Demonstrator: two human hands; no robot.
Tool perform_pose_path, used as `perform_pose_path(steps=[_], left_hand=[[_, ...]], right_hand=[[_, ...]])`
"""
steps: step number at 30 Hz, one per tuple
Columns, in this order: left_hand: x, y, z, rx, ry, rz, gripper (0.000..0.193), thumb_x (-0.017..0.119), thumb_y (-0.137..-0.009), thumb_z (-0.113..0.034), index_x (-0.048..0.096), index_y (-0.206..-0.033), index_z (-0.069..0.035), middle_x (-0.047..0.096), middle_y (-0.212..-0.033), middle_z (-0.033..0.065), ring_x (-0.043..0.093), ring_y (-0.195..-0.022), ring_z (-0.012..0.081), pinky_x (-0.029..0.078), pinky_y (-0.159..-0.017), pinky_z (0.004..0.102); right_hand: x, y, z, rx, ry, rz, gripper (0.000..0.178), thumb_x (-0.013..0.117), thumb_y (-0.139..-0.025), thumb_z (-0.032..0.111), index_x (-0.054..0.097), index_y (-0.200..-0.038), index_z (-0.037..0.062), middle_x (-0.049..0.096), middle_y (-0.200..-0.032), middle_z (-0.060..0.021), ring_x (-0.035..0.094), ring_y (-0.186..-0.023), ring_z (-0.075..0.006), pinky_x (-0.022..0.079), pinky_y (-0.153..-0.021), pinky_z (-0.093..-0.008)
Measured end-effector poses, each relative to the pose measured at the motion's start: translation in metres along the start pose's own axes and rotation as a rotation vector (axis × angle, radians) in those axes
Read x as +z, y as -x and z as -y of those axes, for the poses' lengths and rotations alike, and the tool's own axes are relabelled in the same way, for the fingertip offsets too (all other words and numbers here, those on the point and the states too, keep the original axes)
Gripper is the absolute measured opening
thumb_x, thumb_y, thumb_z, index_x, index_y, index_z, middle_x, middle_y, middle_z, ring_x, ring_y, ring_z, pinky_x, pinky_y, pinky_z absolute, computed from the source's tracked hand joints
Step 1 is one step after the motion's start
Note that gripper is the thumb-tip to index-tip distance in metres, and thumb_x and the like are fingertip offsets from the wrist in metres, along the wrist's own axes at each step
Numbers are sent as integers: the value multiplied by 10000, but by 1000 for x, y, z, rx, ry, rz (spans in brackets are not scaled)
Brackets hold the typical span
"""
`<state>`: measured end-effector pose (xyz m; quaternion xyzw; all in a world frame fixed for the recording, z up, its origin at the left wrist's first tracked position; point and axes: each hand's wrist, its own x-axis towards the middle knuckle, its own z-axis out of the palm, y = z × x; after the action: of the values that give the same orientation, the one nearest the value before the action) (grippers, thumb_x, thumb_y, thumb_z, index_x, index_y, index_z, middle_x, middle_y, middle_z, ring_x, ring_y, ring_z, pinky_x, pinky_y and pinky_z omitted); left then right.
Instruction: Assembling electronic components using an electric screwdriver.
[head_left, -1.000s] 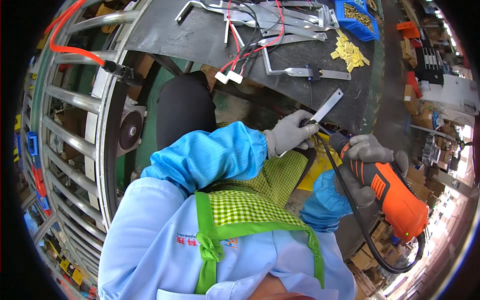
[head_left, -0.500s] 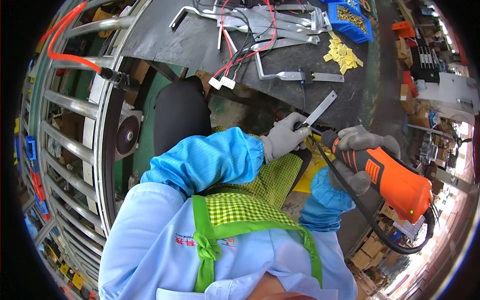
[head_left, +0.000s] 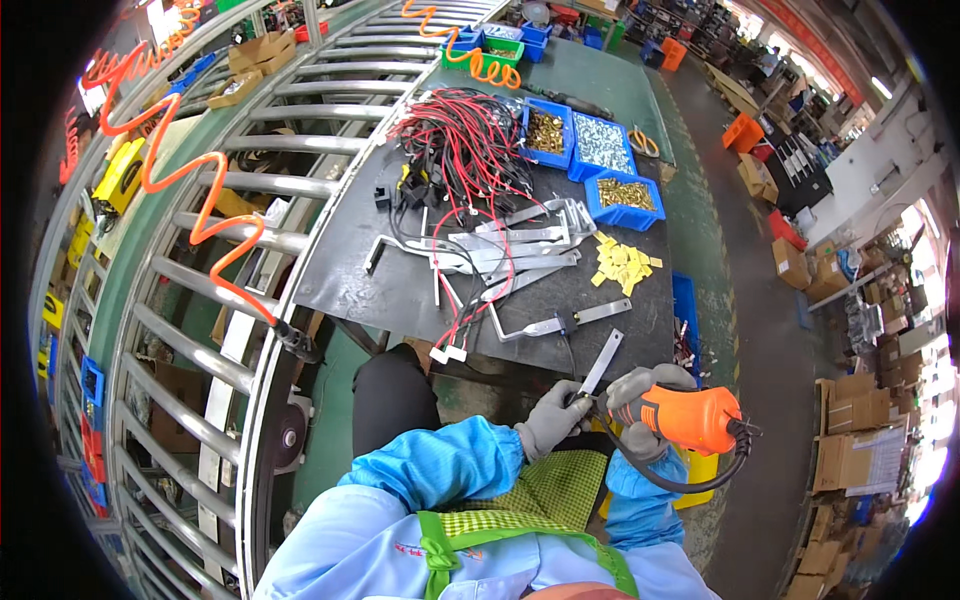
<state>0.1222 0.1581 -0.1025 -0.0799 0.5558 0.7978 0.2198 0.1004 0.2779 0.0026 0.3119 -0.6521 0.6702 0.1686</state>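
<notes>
1. Left hand [head_left: 553, 420], grey knit glove: grip closed on flat metal strip [head_left: 601, 363] at the dark table [head_left: 345, 275] edge.
2. Right hand [head_left: 640, 405], gloved: grip wrapped round orange plastic power screwdriver [head_left: 695, 420], tip at the strip's lower end.

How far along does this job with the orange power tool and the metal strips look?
Hard to say what is finished. In hand: the gloved left hand steadies a flat grey metal strip at the table edge, while the right hand holds the orange electric screwdriver against its lower end. Possibly left: a pile of similar metal strips among red and black wires.
</notes>
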Motion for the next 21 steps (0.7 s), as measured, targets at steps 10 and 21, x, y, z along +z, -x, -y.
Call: perform_pose_path(steps=[10,21], left_hand=[[-6,-3,14,86,-63,11,294,618,-947,-204,547,-1181,-40,643,-869,43,631,-682,94,524,-567,248],[-10,-10,11,8,234,178,312,558,-967,-88,472,-1261,-30,590,-1036,58,634,-887,142,594,-794,309]], right_hand=[[33,-3,24,-122,3,-152,299,721,-763,241,575,-911,26,634,-754,-89,623,-649,-193,514,-615,-305],[23,0,30,-274,141,-142,557,654,-890,464,505,-1123,-19,641,-754,-132,616,-633,-261,552,-645,-418]])
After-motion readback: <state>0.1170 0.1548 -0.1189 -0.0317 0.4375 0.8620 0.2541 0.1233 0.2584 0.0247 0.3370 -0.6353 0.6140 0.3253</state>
